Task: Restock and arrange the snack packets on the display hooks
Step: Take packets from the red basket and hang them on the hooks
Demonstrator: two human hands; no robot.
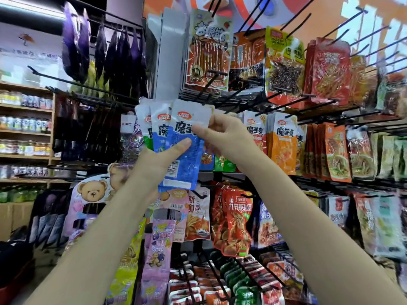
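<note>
Around you the rack is hanging full: orange packets (283,146) w/ the same brand just right of your hands, red packets (236,223) below, a brown-red stack (208,53) above. Black display hooks (290,102) are sticking out toward you at every row, and one bare hook (55,78) is crossing at the left. Shelves w/ bottles (24,124) are standing far left, and a bear-print card (91,192) is hanging low left.

Much is blurring at the edges, so the purple packets (77,40) top left are hard to read. The packets behind your right hand are partly covered; I cannot tell which hook they are on.

Both arms are reaching up and forward, meeting at the middle. Your left hand (158,159) is gripping a fan of blue-white packets (176,137) from below, thumb lying across the front one. Your right hand (226,135) is pinching the top right corner of the front packet, fingers curling behind it. The fan is in front of the rack, between the top and middle rows, not on any hook.
</note>
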